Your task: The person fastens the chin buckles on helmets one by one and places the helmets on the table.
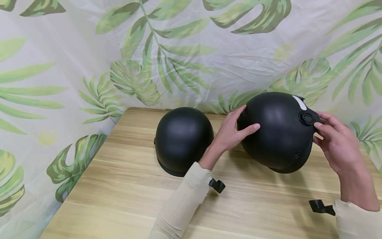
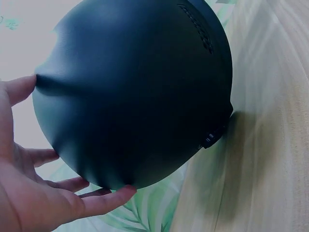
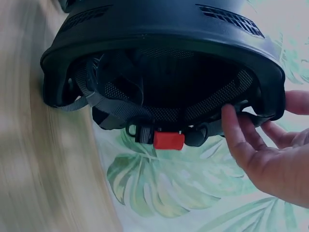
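Note:
A matte black helmet (image 1: 273, 132) is held tilted on its side over the wooden table, its crown turned to the left. My left hand (image 1: 231, 131) holds the crown, thumb on the near side and fingers spread round the far side. At the ear side, my right hand (image 1: 337, 142) pinches the rim beside a round black knob (image 1: 307, 118). The right wrist view looks into the helmet's opening: mesh-like lining, grey straps and a red buckle (image 3: 169, 140) show, with fingertips of the right hand inside the rim.
A second black helmet (image 1: 183, 139) sits dome up on the table (image 1: 128, 186), close to my left forearm. Behind the table hangs a leaf-patterned cloth (image 1: 179, 49). Black mounts stick out from both sleeves at the wrists.

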The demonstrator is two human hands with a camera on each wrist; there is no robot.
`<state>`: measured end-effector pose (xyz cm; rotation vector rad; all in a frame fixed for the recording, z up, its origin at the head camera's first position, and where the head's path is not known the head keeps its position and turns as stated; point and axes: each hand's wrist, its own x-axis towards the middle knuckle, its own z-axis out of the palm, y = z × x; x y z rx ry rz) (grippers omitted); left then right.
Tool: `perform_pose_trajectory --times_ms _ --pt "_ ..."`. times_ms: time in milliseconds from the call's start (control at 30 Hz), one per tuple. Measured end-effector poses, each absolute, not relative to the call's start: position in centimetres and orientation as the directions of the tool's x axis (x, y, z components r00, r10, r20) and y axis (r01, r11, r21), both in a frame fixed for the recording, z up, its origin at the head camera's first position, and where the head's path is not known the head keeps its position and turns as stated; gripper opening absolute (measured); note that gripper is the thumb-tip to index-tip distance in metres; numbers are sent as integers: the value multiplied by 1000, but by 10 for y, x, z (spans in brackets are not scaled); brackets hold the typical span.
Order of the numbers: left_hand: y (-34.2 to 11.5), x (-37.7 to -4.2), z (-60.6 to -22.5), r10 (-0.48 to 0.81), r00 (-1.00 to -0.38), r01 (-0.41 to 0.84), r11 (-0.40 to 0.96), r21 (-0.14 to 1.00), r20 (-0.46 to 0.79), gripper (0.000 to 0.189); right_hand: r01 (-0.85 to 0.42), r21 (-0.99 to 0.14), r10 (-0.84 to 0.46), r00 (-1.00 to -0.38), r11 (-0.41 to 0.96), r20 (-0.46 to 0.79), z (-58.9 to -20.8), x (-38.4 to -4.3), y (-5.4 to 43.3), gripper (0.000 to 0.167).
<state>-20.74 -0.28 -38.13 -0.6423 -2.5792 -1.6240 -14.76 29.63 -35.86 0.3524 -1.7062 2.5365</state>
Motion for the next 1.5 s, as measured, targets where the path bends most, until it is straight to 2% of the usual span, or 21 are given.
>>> perform_pose_trajectory --times_ms 200,267,400,500,700,833,1067,1233,1300,1400,1500 --pt "-3 -206 -380 345 -914 345 389 854 212 89 -271 -957 19 -963 -101 270 -354 -142 292 33" --pt "-2 -205 -379 350 -913 348 394 851 211 90 -295 -953 61 -952 76 300 -351 -139 290 38" --pt "-1 -204 -378 362 -908 355 400 845 210 93 -231 -858 138 -935 459 326 -346 -133 288 44" --pt "-1 -204 -378 369 -909 344 404 848 193 95 -170 -795 171 -930 583 324 -343 -131 290 45" --pt "2 -207 -385 393 -913 272 395 877 106 105 -81 -824 265 -925 560 271 -341 -129 295 43" --pt "3 -209 -389 406 -909 258 365 894 96 107 -81 -820 262 -926 566 273 -342 -130 296 41" --pt "3 -208 -386 377 -921 252 374 892 102 108 -123 -883 197 -952 454 234 -345 -134 293 43" --pt "-2 -206 -380 343 -932 265 415 870 121 107 -97 -871 115 -978 482 173 -350 -139 293 36" --pt "-2 -205 -379 337 -934 266 436 860 118 107 -117 -888 71 -984 445 166 -353 -141 294 35" --pt "0 -204 -379 337 -936 261 465 846 103 107 -170 -927 5 -983 335 182 -356 -143 298 39" --pt "0 -203 -379 356 -929 268 470 841 96 105 -203 -912 -25 -978 357 208 -358 -143 300 46"
